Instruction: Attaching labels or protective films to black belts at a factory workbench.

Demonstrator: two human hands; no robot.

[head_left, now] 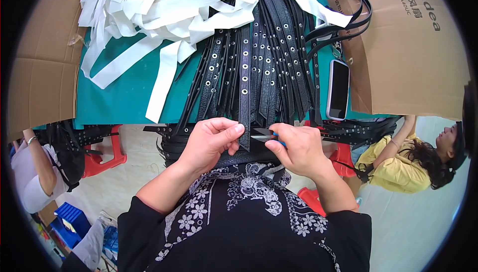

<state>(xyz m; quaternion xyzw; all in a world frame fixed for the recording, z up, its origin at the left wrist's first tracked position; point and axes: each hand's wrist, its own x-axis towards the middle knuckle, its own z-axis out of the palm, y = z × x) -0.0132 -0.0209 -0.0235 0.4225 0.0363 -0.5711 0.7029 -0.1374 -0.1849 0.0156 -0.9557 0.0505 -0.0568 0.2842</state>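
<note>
Head view: black strap (pixel 244 105) lies between the hands (pixel 216 140) (pixel 297 147), left pinching it.

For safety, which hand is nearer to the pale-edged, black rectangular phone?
Right. The right hand is below and left of the phone; the left hand is farther left.

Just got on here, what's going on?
The left hand pinches a black strap near its pointed end. The right hand holds small snips, blades beside that end; whether they touch it is unclear. More eyeleted straps lie behind on the green table, with white strips heaped left and a phone right.
</note>
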